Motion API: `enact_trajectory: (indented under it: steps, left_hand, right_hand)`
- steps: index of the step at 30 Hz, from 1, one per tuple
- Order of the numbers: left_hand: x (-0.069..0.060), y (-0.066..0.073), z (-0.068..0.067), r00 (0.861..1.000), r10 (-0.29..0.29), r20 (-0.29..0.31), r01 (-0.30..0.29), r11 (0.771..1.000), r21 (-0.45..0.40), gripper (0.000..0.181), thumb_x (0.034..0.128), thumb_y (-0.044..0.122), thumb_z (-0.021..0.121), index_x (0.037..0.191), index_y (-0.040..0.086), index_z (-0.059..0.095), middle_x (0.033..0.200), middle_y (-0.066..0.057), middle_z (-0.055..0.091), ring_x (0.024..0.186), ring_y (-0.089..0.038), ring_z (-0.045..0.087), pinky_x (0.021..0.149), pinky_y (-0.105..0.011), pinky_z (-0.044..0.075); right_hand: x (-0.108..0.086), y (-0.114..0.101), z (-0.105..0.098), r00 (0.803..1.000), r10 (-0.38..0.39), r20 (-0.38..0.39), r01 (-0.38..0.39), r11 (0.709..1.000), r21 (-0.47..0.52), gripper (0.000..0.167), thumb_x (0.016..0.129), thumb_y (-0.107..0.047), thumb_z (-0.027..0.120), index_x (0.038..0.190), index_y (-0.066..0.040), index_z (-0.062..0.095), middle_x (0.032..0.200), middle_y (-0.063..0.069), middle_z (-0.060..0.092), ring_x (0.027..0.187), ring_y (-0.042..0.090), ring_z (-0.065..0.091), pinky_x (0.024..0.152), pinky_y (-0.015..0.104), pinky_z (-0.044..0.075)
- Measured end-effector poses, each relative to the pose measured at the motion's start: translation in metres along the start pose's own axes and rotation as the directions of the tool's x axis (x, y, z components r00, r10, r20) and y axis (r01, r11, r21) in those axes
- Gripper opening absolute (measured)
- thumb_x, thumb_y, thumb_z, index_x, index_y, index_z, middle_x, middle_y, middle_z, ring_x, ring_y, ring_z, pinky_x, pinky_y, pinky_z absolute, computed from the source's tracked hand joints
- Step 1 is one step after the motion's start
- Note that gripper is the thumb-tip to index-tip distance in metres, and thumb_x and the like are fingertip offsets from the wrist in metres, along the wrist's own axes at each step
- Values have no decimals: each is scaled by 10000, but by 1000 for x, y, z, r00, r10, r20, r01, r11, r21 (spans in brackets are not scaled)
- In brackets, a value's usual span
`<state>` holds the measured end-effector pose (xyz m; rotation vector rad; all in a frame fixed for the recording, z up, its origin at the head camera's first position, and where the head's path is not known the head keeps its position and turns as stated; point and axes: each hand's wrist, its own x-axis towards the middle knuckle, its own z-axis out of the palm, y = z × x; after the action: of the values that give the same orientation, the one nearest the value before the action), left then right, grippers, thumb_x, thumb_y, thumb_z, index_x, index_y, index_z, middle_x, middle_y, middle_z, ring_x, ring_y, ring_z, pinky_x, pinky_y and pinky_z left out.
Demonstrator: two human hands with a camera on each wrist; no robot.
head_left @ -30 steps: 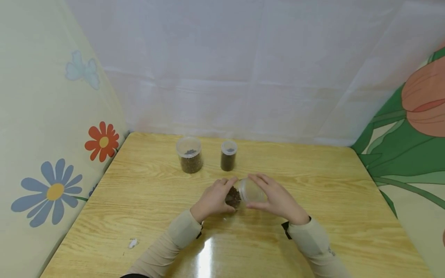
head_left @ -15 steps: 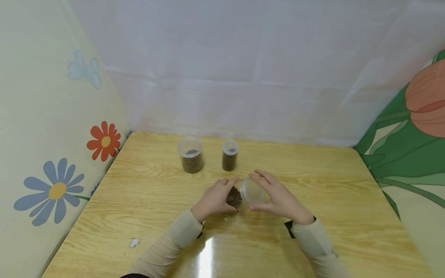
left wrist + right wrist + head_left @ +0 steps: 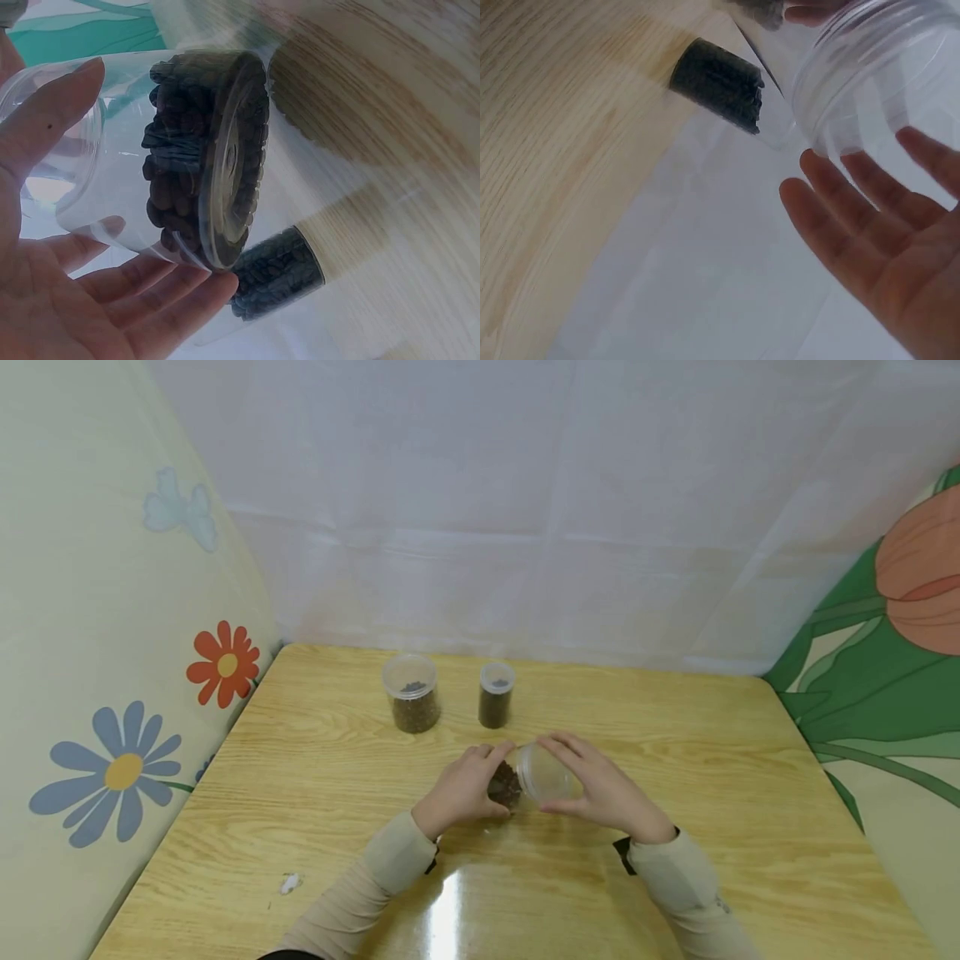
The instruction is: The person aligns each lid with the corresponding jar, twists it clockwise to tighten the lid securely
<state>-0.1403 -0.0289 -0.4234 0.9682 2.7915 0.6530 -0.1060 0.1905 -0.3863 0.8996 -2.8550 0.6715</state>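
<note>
A clear plastic jar [image 3: 124, 135] leans to the right above the table, with dark brown beans [image 3: 184, 150] that look like coffee beans in its bottom. My left hand [image 3: 467, 783] holds the bean-filled end, thumb on one side and fingers on the other. At the jar's other end is a clear round lid [image 3: 546, 772] with a ridged edge. My right hand [image 3: 600, 789] holds this lid between thumb and fingers; in the right wrist view its fingertips touch the clear wall. Whether lid and jar are fully joined cannot be told.
Behind the hands stand two lidded clear jars: a wide one [image 3: 412, 710] with dark grains, and a narrow one [image 3: 493, 702] with dark contents. A small white scrap [image 3: 289, 883] lies on the wooden table [image 3: 675, 735] at front left. Flowered panels and a white sheet enclose the table.
My right hand shifts slightly right, then stays nearly still on the lid. The left hand and the two standing jars keep their places; the view itself moves a little.
</note>
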Motion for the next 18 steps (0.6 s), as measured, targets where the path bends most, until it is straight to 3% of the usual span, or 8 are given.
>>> enact_trajectory:
  steps: [7,18]
  left_hand:
    - [-1,0,0,1000,-4,-3,4,1000,3,918,642,338,821,1388,128,331,1219,-151,509,1073,-292,500,796,-434,489]
    - [-1,1,-1,1000,-17,2,17,1000,-4,917,642,335,821,1389,132,330,1223,-147,508,1078,-288,498,792,-435,490]
  right_hand:
    - [1,-5,9,993,109,-46,-110,994,-20,800,745,-462,698,1369,-64,393,1293,211,449,1121,391,470,865,536,430]
    - [0,-6,9,993,88,-77,-93,994,-59,818,745,-452,701,1368,-30,381,1321,209,424,1158,382,440,875,519,431]
